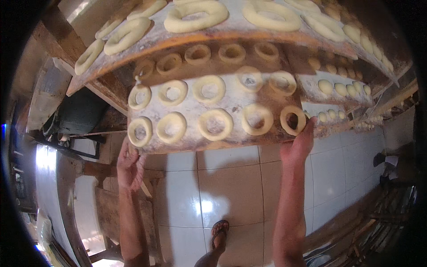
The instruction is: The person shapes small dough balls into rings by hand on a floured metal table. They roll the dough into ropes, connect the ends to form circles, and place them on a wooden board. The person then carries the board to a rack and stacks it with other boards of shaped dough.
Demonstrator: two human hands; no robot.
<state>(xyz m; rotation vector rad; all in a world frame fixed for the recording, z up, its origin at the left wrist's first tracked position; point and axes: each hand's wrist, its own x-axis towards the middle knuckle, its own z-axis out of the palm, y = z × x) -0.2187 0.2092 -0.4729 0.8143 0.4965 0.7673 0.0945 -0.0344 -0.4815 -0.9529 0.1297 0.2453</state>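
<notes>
- Our left hand [130, 167] is partly curled, gripping the board [191, 109] at its near left corner.
- Our right hand [299, 144] is half closed too, holding the board's near right corner; we cannot tell whether its fingers touch the corner ring [284, 120].
- We hold the board roughly level, with two sunlit rows of five dough rings [215, 136], one along its near edge, one behind.
- Another row lies in shade beyond; we cannot tell whether our board carries it.
- Above the far edge, an upper board [164, 46] bears larger rings [195, 26].
- Beyond our board's right edge sit dough balls [325, 86].
- Below the near edge, we see tiles [231, 191] and our sandalled foot [219, 229].
</notes>
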